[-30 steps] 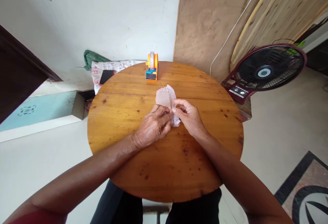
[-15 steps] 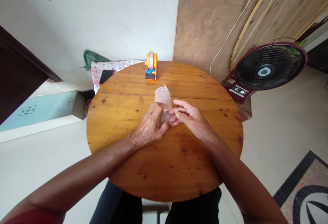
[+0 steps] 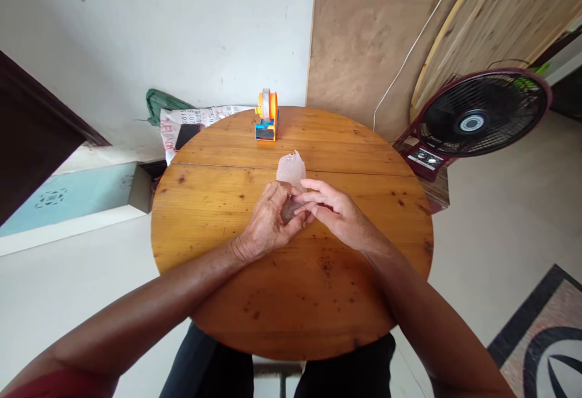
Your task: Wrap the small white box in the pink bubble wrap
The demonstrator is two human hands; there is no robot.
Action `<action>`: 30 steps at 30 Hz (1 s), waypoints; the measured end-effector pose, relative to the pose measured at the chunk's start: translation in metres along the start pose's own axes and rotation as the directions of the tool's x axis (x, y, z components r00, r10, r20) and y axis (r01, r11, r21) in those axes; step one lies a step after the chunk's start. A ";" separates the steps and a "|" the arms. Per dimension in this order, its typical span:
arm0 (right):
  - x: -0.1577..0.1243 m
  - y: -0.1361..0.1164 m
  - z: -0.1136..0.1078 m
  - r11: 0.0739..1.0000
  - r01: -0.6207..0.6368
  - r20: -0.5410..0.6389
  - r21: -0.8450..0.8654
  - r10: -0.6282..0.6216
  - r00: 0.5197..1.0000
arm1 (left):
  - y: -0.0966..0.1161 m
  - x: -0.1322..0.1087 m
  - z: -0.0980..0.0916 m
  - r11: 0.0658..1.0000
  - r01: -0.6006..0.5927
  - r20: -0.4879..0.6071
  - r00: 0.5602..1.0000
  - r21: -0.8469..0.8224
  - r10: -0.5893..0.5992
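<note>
A clear crumpled plastic bag (image 3: 291, 170) stands up between my two hands at the middle of the round wooden table (image 3: 218, 204). My left hand (image 3: 269, 223) is curled round the bag's lower end, thumb and fingers closed on it. My right hand (image 3: 334, 211) lies beside it, its fingers stretched toward the left hand and touching the bag's bottom. The lower part of the bag is hidden by my fingers.
An orange and blue tape dispenser (image 3: 266, 116) stands at the table's far edge. Beyond the table lie a printed sack with a dark phone (image 3: 185, 134) on it and a green bag (image 3: 160, 104). A dark red floor fan (image 3: 479, 120) stands to the right.
The bag has been gathered narrower and shorter between my hands. My right hand went from pinching the bag to fingers stretched out against it. My left hand closed tighter.
</note>
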State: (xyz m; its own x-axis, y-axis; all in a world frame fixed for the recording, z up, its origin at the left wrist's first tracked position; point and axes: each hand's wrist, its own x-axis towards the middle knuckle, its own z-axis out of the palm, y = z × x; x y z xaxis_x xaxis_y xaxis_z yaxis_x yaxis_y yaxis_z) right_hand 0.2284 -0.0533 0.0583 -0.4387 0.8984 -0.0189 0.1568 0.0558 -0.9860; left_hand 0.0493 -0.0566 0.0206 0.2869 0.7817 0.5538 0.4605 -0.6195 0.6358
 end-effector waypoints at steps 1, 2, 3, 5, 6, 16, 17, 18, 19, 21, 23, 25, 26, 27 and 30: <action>0.001 0.002 0.000 1.000 0.018 0.006 0.006 -0.018 1.000 | -0.001 0.000 0.001 1.000 -0.009 -0.010 1.000 -0.014 0.009; 0.002 0.004 0.001 0.999 0.040 0.007 0.010 -0.040 0.999 | -0.002 -0.001 0.001 1.000 -0.013 -0.016 1.000 -0.026 0.012; 0.003 0.005 0.001 0.998 0.062 0.003 0.010 -0.063 0.998 | -0.003 -0.001 0.001 0.999 -0.011 -0.018 1.000 -0.034 0.010; 0.004 0.007 0.000 0.995 0.100 -0.029 0.002 -0.100 0.995 | -0.004 -0.002 0.002 0.999 0.001 -0.014 1.000 -0.042 -0.001; 0.004 0.006 -0.001 0.994 0.109 -0.055 -0.007 -0.110 0.992 | -0.005 -0.002 0.002 0.999 0.005 -0.008 1.000 -0.042 -0.006; 0.008 0.004 -0.013 0.911 0.125 -0.251 -0.394 -0.238 0.938 | -0.005 -0.004 0.000 0.999 -0.011 0.031 0.999 0.034 0.010; 0.009 0.006 -0.013 0.887 0.127 -0.245 -0.445 -0.257 0.935 | -0.004 -0.004 0.000 0.999 -0.014 0.035 0.999 0.037 0.013; 0.008 0.008 -0.014 0.861 0.135 -0.231 -0.490 -0.277 0.933 | -0.004 -0.004 -0.001 0.999 -0.017 0.043 0.999 0.037 0.016; 0.008 0.009 -0.014 0.836 0.143 -0.212 -0.530 -0.294 0.932 | -0.003 -0.004 -0.001 0.999 -0.021 0.050 0.999 0.033 0.020; 0.006 0.010 -0.015 0.791 0.157 -0.160 -0.591 -0.306 0.938 | -0.002 -0.004 -0.001 0.999 -0.028 0.056 0.998 0.022 0.026; 0.005 0.009 -0.017 0.756 0.158 -0.102 -0.635 -0.285 0.953 | -0.002 -0.005 -0.001 0.999 -0.039 0.049 0.998 0.009 0.038; 0.003 0.008 -0.019 0.720 0.159 -0.054 -0.675 -0.264 0.963 | -0.002 -0.005 -0.001 0.999 -0.044 0.039 0.998 -0.008 0.045; 0.003 0.008 -0.019 0.701 0.165 -0.039 -0.694 -0.266 0.963 | -0.002 -0.005 0.000 0.999 -0.044 0.037 0.998 -0.018 0.045; 0.003 0.008 -0.019 0.681 0.174 -0.028 -0.711 -0.275 0.961 | -0.002 -0.006 0.000 0.999 -0.042 0.037 0.998 -0.026 0.043; 0.004 0.009 -0.019 0.615 0.202 -0.011 -0.762 -0.324 0.946 | -0.001 -0.006 0.000 0.999 -0.033 0.041 0.999 -0.022 0.034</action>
State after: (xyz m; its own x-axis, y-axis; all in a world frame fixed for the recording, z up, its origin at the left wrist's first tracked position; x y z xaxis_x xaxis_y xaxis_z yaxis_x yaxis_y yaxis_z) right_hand 0.2452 -0.0409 0.0522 -0.4563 0.8363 0.3039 0.6820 0.5480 -0.4844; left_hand 0.0472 -0.0610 0.0166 0.3366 0.7623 0.5529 0.4317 -0.6467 0.6288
